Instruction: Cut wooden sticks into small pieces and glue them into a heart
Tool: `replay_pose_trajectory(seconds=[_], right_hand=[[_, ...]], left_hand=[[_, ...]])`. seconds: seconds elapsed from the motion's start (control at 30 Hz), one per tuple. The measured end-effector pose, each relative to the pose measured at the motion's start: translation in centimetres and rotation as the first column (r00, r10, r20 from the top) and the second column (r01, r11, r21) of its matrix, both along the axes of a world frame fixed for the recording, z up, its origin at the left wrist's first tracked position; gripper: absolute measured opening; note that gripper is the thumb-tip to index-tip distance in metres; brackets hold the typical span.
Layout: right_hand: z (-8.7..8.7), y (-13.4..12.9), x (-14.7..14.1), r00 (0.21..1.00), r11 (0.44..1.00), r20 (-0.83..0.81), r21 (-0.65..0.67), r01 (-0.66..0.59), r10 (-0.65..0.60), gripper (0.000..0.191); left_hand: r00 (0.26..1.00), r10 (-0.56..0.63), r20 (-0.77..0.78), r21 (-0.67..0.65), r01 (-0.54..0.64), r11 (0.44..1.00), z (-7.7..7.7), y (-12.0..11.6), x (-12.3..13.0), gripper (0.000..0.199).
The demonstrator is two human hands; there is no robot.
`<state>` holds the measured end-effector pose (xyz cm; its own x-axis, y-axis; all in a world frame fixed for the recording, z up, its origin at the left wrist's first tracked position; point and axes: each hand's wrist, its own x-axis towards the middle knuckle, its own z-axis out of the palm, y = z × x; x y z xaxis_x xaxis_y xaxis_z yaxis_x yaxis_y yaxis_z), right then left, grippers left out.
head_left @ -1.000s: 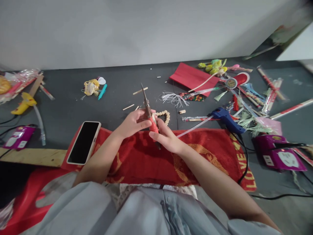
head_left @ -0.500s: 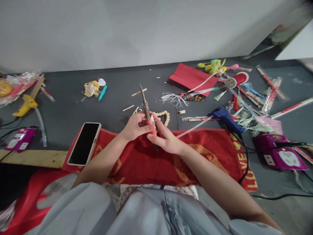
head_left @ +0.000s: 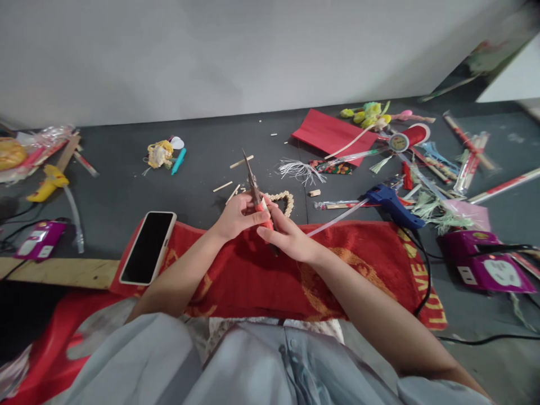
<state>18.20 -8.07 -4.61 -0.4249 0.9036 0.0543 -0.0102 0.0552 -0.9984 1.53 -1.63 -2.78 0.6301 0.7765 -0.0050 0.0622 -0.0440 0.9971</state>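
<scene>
In front of my body, low over the red towel (head_left: 253, 281), my two hands meet around a pair of scissors (head_left: 253, 183) with red-orange handles. The dark blades point up and away, slightly left. My left hand (head_left: 238, 216) is closed, its thumb pressed along the handle. From the other side my right hand (head_left: 291, 236) is closed on the handle's lower part, thumb over it. A small pale piece shows between the fingers; what it is I cannot make out. Just beyond the fingers lies a pale beaded loop (head_left: 289, 201), partly hidden, with thin wooden sticks (head_left: 222, 187) nearby.
A phone (head_left: 147, 247) rests at the left of the towel. A blue glue gun (head_left: 392, 205), red paper (head_left: 331, 132), a red thread spool (head_left: 411, 138) and a purple power strip (head_left: 485, 261) lie right. A yellow glue gun (head_left: 48, 183) lies far left.
The scissors have tilted and shifted slightly right and down in my hands. The whole view has moved a little; the things on the table stay in place.
</scene>
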Motion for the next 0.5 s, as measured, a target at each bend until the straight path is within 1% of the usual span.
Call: replay_pose_trajectory(seconds=[0.1,0.17,0.23,0.27,0.3,0.33,0.37,0.4,0.43,0.47,0.5], right_hand=[[0.2,0.1,0.0,0.999,0.998,-0.018,-0.035,0.049,-0.049,0.082],[0.5,0.0,0.0,0.997,0.994,0.003,-0.070,0.080,-0.080,0.072],[0.8,-0.1,0.1,0.995,0.986,0.043,-0.139,0.097,-0.092,0.058],[1.0,-0.2,0.2,0.994,0.979,0.063,-0.174,0.103,-0.094,0.053],[1.3,-0.2,0.3,0.992,0.974,0.078,-0.199,0.110,-0.097,0.050],[1.5,-0.3,0.4,0.991,0.970,0.092,-0.213,0.115,-0.098,0.048],[1.7,-0.3,0.5,0.989,0.968,0.109,-0.221,0.119,-0.096,0.047],[1.8,-0.4,0.5,0.987,0.967,0.133,-0.223,0.121,-0.093,0.047],[2.0,-0.4,0.5,0.983,0.968,0.160,-0.218,0.123,-0.089,0.047],[2.1,-0.4,0.5,0.979,0.971,0.185,-0.208,0.122,-0.083,0.046],[2.2,-0.5,0.5,0.976,0.973,0.205,-0.196,0.121,-0.080,0.046]], left_hand=[[1.000,0.018,-0.009,-0.027,-0.018,0.999,-0.2,0.1,0.1,0.064],[1.000,0.007,-0.004,-0.037,-0.007,0.999,0.0,0.1,0.1,0.067],[0.999,-0.004,0.036,-0.053,0.006,0.999,0.2,0.2,0.0,0.069],[0.998,0.010,0.065,-0.059,-0.006,0.998,0.3,0.5,-0.1,0.070],[0.994,0.055,0.096,-0.057,-0.050,0.997,0.4,0.8,-0.4,0.071],[0.985,0.122,0.120,-0.041,-0.118,0.992,0.4,1.2,-0.6,0.070],[0.968,0.214,0.134,0.005,-0.217,0.976,0.3,1.6,-1.0,0.069],[0.942,0.305,0.140,0.089,-0.319,0.944,0.3,2.1,-1.4,0.066],[0.920,0.372,0.120,0.188,-0.389,0.902,0.3,2.4,-1.9,0.062],[0.891,0.442,0.101,0.304,-0.451,0.839,0.3,2.7,-2.3,0.058],[0.862,0.502,0.067,0.419,-0.481,0.770,0.5,2.9,-2.7,0.054]])
